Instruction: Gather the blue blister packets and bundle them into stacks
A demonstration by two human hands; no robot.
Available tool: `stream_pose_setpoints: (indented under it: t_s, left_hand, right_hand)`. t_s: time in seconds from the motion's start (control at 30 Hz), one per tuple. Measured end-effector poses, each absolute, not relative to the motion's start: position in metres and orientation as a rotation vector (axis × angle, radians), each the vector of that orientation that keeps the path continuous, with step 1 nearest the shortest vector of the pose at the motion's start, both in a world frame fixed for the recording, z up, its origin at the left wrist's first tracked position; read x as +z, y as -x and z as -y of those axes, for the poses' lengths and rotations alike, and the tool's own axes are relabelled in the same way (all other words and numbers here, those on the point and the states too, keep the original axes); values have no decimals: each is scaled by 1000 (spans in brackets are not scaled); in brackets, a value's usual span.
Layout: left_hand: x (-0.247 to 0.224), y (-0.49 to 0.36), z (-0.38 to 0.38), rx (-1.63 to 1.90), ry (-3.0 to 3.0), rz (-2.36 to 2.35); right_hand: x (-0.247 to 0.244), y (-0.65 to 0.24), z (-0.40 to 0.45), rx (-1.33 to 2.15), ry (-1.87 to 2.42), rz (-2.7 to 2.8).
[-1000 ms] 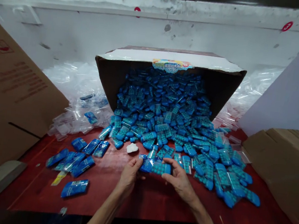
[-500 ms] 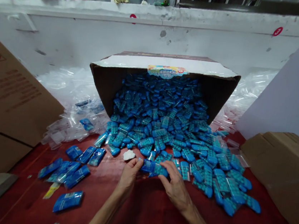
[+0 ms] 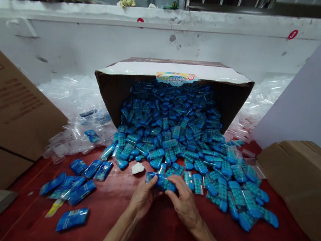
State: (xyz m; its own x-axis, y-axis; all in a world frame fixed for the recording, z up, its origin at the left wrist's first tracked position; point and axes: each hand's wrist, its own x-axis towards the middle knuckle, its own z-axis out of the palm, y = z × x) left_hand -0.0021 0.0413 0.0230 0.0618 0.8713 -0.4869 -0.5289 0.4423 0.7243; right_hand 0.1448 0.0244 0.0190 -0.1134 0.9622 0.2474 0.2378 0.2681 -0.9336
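Observation:
A small clear case of teal pellets with a blue end (image 3: 166, 184) spans the gap between my hands, above the red table. My left hand (image 3: 142, 197) pinches its left part, where a dark blue printed wrapper (image 3: 150, 176) shows. The right end is gripped by my right hand (image 3: 184, 204), thumb below and fingers on top. Just beyond lies a heap of similar blue cases (image 3: 172, 141), spilling from a carton (image 3: 100, 90) on its side. A white lump (image 3: 138, 168) sits near my left hand. Several blue printed packets (image 3: 72, 218) rest at the left.
Clear plastic pieces (image 3: 71, 137) are piled left of the carton, with more clear plastic (image 3: 267, 98) at the right. A large cardboard box (image 3: 10, 115) stands at the left edge, another brown box (image 3: 301, 179) at the right. A white wall (image 3: 100, 40) closes the back.
My left hand has slid right along the case, its thumb now farther over the wrapper. The hands are closer together, and the right hand has shifted slightly left.

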Motion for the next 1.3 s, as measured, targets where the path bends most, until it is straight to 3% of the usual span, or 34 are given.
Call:
stream_pose_setpoints:
  t_s: [0.13,0.33,0.5,0.57,0.83,1.3]
  left_hand:
    - [30,1,-45,1097,-380,-980]
    - [32,-9,-45,1120,-203,-998]
    - [29,-1,-43,980,-258,-850]
    - [30,1,-41,991,-295,-781]
    - [37,-1,-36,963,-435,-710]
    - [24,-7,-17,904,-415,-770]
  right_hand:
    - [15,-140,-26,1140,1190,1449]
    - [22,-129,-20,960,1178,1459]
    - [31,-142,-21,1595,980,1246]
    - [29,-145,-23,1689,890,1144]
    - [8,-135,-31,1778,776,946]
    - [10,-149,-37,1852,704,1115]
